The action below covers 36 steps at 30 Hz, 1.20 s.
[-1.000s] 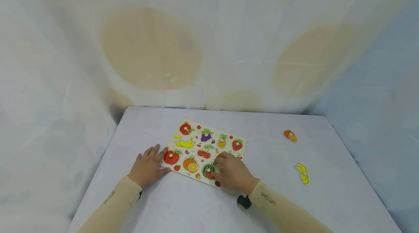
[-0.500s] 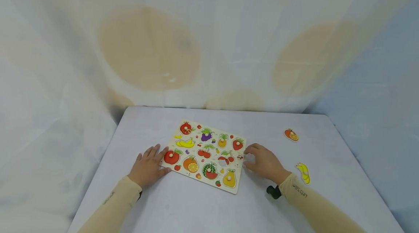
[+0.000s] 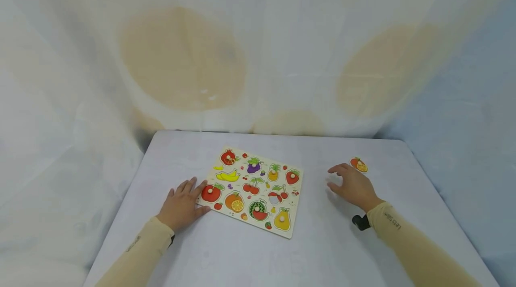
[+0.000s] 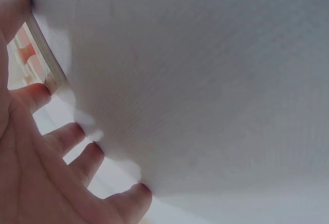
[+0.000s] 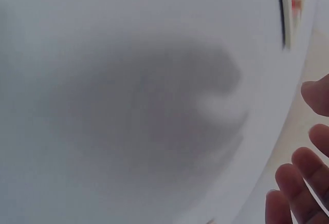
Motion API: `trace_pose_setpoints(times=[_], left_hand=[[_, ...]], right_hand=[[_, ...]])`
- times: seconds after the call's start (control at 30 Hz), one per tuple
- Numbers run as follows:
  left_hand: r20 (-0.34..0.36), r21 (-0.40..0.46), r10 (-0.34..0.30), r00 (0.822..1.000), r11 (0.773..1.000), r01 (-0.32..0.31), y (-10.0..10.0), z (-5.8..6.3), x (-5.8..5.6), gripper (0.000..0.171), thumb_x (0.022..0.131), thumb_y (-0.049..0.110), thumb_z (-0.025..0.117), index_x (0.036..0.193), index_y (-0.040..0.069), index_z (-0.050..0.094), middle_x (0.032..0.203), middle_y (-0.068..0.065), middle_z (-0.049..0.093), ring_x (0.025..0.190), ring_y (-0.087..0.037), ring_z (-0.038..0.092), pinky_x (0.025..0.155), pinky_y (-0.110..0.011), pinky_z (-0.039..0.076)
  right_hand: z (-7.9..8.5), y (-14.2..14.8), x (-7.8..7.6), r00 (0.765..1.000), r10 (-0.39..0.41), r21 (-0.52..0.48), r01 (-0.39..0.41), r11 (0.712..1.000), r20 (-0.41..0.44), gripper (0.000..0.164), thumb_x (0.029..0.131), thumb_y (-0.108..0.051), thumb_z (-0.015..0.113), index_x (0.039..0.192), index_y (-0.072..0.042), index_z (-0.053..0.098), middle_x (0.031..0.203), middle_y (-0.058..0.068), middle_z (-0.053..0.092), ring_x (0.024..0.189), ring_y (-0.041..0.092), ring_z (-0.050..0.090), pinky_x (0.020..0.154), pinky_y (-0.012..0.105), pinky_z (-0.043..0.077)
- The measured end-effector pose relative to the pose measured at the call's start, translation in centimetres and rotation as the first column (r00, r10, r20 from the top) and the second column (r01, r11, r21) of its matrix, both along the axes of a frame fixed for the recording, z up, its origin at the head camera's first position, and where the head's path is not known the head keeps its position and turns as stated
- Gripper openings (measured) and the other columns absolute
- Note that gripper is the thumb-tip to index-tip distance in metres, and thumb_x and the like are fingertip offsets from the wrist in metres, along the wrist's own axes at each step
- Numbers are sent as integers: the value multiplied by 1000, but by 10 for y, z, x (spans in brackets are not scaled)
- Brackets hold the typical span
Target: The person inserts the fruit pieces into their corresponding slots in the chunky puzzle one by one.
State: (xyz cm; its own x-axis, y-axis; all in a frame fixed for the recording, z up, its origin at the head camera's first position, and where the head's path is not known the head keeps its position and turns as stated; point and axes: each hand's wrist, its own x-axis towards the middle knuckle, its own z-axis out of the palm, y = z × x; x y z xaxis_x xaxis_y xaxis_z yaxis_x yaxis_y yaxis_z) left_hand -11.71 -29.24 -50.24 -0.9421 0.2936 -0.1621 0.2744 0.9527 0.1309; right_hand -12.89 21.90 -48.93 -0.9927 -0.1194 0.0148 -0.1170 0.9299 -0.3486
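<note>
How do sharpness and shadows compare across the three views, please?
Head view: evenly lit and sharp on the fruit puzzle board, with a faint shadow under the right hand. Left wrist view: left hand close and soft, board edge blurred. Right wrist view: defocused, with a dark hand shadow on the table.

Makeshift recording booth (draped sheets [image 3: 258, 54], covered table [image 3: 314, 242]).

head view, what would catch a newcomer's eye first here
The bright fruit peg puzzle board in the middle of the pale table stands out first, crowded with red, orange, yellow and purple fruit pieces. The left hand rests flat at the board's left edge, while the right hand hovers open over the table to the right, close to a loose orange piece. Behind hangs a pale sheet with big tan circles.
</note>
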Motion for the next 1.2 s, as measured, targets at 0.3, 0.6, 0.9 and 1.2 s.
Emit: trace_pose_setpoints(times=[0.3,0.6,0.9,1.2], left_hand=[[-9,-1,2,1000,1000,-2,-3,-1,2,84,86,51,74,154,16,41,155,-22,33,138,-48,30,104,-74,25],[-21,2,4,1000,1000,-4,-4,-2,2,84,85,52,74,154,16,41,155,-22,33,138,-47,30,104,-74,25],[-20,12,0,1000,1000,1,1,2,3,83,86,50,74,153,15,41,155,-22,33,138,-47,31,105,-73,26],[-18,-1,0,1000,1000,0,2,6,3,83,86,51,74,153,16,42,155,-22,34,138,-47,32,105,-72,28]], right_hand=[[-9,50,-19,997,-83,-45,83,996,1,49,88,-27,76,129,-2,63,125,26,61,106,41,63,74,53,55],[-25,73,-35,974,-225,-1,225,974,36,54,89,-30,73,131,0,58,128,31,54,106,44,57,85,62,49],[-32,81,-40,957,-262,8,263,965,124,63,93,-32,67,138,7,48,129,35,50,113,50,51,93,65,43],[-38,89,-48,956,-262,-8,265,964,135,57,94,-27,65,135,11,50,126,36,54,113,52,52,95,65,42]])
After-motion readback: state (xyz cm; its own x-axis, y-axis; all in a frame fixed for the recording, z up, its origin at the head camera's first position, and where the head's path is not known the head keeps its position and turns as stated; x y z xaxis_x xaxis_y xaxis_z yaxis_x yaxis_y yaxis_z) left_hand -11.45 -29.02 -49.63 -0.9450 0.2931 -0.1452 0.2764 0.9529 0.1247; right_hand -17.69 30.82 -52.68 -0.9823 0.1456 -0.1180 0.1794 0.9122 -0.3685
